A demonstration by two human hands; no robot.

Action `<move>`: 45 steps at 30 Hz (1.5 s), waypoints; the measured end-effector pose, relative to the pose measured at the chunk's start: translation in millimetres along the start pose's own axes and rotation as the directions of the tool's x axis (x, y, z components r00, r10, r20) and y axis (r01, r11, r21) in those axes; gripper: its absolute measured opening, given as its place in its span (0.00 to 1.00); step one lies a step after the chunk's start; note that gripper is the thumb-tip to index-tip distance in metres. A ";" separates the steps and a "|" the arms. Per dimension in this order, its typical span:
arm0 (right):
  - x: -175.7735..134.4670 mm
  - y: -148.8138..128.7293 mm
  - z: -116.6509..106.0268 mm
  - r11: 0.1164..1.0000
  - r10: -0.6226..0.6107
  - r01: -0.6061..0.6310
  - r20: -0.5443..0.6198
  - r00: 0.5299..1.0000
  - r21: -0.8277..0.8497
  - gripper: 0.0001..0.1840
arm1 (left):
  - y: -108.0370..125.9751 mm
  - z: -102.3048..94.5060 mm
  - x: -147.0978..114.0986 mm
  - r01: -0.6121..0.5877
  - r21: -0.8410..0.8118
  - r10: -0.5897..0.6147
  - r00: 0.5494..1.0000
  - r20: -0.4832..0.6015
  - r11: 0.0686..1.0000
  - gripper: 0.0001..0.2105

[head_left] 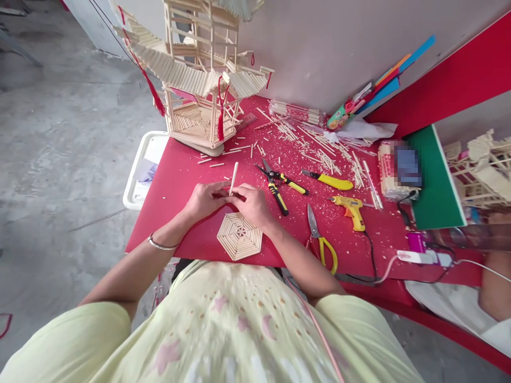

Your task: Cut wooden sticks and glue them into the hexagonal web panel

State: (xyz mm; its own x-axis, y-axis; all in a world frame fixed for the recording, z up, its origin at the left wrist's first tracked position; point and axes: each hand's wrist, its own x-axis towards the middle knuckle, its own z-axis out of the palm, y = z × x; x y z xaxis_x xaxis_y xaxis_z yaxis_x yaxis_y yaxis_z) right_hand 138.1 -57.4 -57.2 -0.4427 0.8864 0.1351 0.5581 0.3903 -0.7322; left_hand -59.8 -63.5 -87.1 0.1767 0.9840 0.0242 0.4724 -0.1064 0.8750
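Between the fingertips of both hands stands a pale wooden stick (234,176), pointing up and a little to the right. My left hand (207,201) pinches near its lower end from the left. From the right, my right hand (250,203) closes its fingers at the same spot; the stick's bottom is hidden by the fingers. Just below my right hand, a hexagonal panel of sticks (239,237) lies flat near the table's front edge. Beyond the hands is a pagoda model (199,80) built of sticks, with red tassels hanging from its roof corners.
On the red table (167,213) lie cutting pliers (275,183), a yellow utility knife (331,181), a corded glue gun (350,209) and yellow-handled scissors (321,239). Stick scraps (315,143) litter the back. A power strip (423,258) sits at right, near another person's arm (495,287).
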 end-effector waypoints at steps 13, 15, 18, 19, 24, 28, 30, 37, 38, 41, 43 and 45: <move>-7.6 -9.1 13.8 0.993 0.019 -0.030 -0.101 0.995 -0.110 0.13 | -0.6 10.6 -2.2 0.107 -0.350 -0.095 0.994 0.050 0.931 0.31; -12.9 -15.8 7.4 0.992 0.010 -0.022 -0.093 0.996 -0.124 0.15 | -1.4 12.4 -1.3 0.108 -0.366 -0.098 0.994 0.045 0.924 0.31; -40.9 -22.9 -16.1 0.989 0.015 -0.032 -0.116 0.993 -0.146 0.25 | 1.5 13.9 -1.0 0.114 -0.396 -0.105 0.993 0.044 0.911 0.31; -57.2 -22.9 -27.2 0.985 0.031 -0.054 -0.140 0.990 -0.161 0.29 | 2.8 14.4 -1.2 0.123 -0.403 -0.117 0.992 0.042 0.907 0.31; -168.5 0.0 -81.1 0.775 0.229 -0.414 -0.398 0.888 -0.478 0.21 | 2.8 17.8 -0.7 0.128 -0.366 -0.143 0.990 -0.014 0.922 0.19; -230.1 23.7 -93.3 0.420 0.446 -0.598 -0.419 0.791 -0.682 0.31 | -2.2 17.9 1.2 0.134 -0.406 -0.140 0.990 0.014 0.904 0.18; -240.3 30.9 -94.3 0.390 0.499 -0.610 -0.398 0.769 -0.690 0.33 | -3.0 16.4 2.1 0.138 -0.433 -0.136 0.990 0.036 0.891 0.18; -256.3 43.6 -125.5 0.508 0.687 -0.745 -0.318 0.653 -0.432 0.41 | 2.2 11.0 4.8 0.090 -0.489 -0.114 0.993 -0.020 0.867 0.15; -257.9 42.0 -127.6 0.547 0.654 -0.732 -0.338 0.676 -0.405 0.43 | 3.0 11.0 4.8 0.088 -0.470 -0.113 0.993 -0.026 0.878 0.15; -246.1 28.4 -120.4 0.718 0.417 -0.565 -0.399 0.817 -0.406 0.45 | 4.0 12.0 3.8 0.107 -0.390 -0.127 0.991 -0.028 0.914 0.17; -220.8 15.8 -107.1 0.829 0.207 -0.367 -0.378 0.902 -0.423 0.38 | 2.7 13.1 2.9 0.121 -0.341 -0.136 0.990 -0.022 0.932 0.17; -185.4 5.3 -91.8 0.855 0.062 -0.215 -0.318 0.946 -0.473 0.30 | -0.2 14.1 2.4 0.114 -0.314 -0.129 0.991 -0.029 0.942 0.17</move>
State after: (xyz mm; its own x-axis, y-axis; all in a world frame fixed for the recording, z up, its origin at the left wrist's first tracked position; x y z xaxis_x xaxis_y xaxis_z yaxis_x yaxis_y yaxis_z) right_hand 287.6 -196.8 -24.8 -0.1610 0.9419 0.2946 0.9038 0.2607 -0.3395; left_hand -47.3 -63.2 -94.1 0.0890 0.9932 -0.0751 0.1938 0.0567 0.9794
